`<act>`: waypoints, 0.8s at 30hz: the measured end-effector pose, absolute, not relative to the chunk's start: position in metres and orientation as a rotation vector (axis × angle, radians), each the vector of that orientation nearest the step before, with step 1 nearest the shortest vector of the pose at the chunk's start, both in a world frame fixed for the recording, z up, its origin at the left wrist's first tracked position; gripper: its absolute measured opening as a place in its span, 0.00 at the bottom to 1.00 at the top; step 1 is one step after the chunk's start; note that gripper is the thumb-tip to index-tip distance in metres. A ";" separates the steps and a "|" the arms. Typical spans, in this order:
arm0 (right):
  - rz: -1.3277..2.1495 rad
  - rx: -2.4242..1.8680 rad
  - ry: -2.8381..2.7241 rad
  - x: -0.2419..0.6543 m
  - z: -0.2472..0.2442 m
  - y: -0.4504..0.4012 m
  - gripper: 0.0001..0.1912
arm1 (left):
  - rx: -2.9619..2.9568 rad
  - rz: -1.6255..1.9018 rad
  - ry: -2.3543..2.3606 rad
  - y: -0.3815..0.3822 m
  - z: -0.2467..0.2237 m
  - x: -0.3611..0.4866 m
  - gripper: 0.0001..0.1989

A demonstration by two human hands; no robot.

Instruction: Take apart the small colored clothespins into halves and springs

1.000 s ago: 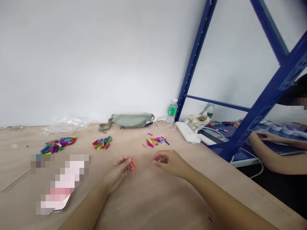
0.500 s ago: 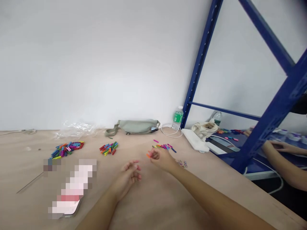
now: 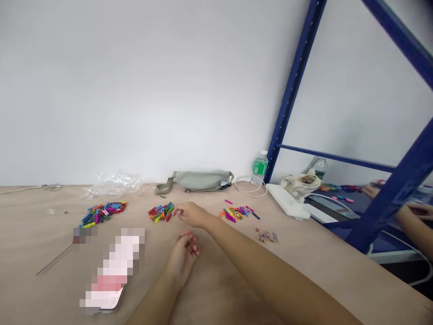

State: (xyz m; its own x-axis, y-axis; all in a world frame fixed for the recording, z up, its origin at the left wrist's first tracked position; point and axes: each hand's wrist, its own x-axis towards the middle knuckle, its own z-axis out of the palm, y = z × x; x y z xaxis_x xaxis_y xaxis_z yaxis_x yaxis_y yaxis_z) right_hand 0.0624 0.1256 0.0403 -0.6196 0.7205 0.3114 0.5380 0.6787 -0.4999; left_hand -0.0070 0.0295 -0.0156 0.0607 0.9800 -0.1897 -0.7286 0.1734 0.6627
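My right hand [image 3: 192, 214] reaches across to the left, its fingertips beside the middle pile of coloured mini clothespins [image 3: 158, 212]. Those fingers are apart, and I see nothing between them. Nearer to me, my left hand [image 3: 183, 258] hovers over or rests on the table, fingers loosely curled with small gaps and no item visible in them. To the right lies a heap of coloured clothespin pieces [image 3: 238, 213]. In front of that heap are small metallic bits [image 3: 268, 236], too small to make out clearly.
Another clothespin pile [image 3: 103, 213] lies left, near a blurred-out phone [image 3: 111, 295] and a thin rod [image 3: 56, 258]. Along the wall are plastic wrap [image 3: 115, 185], a grey-green pouch [image 3: 203, 180] and a bottle [image 3: 260, 168]. A blue rack post [image 3: 294, 81] stands right; another person's arm [image 3: 414, 225] shows beyond.
My right hand has moved left from the right-hand heap to the middle pile; the orange piece it held no longer shows. My left hand's fingers have curled more. The view has shifted slightly.
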 end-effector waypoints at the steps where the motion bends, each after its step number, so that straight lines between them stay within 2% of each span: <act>1: 0.521 -0.945 -2.400 0.053 0.036 0.126 0.12 | 0.449 1.356 0.691 0.030 -0.015 -0.007 0.06; 10: 0.681 -0.844 -2.224 0.044 0.016 0.129 0.16 | 0.443 1.320 0.675 0.031 -0.014 -0.007 0.04; 15: 0.736 -0.851 -2.053 0.082 0.021 0.097 0.13 | 0.466 1.279 0.636 0.029 -0.010 -0.010 0.04; 19: 0.942 -0.808 -1.794 0.116 0.019 0.053 0.10 | 0.531 1.205 0.581 0.022 -0.004 -0.007 0.07; 21: 0.910 -0.796 -1.752 0.130 0.018 0.033 0.09 | 0.635 1.178 0.550 0.017 -0.001 -0.004 0.07; 24: 0.673 -0.816 -1.780 0.145 0.019 0.013 0.05 | 0.846 1.135 0.551 0.011 0.003 0.000 0.06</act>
State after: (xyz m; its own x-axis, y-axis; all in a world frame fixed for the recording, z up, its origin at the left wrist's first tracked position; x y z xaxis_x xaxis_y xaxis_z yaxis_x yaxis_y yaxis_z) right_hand 0.1449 0.0126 0.0194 -0.2496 0.7862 0.5653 0.2159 0.6142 -0.7590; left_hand -0.0001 0.0111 0.0026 0.3458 0.9378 0.0323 -0.5542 0.1763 0.8135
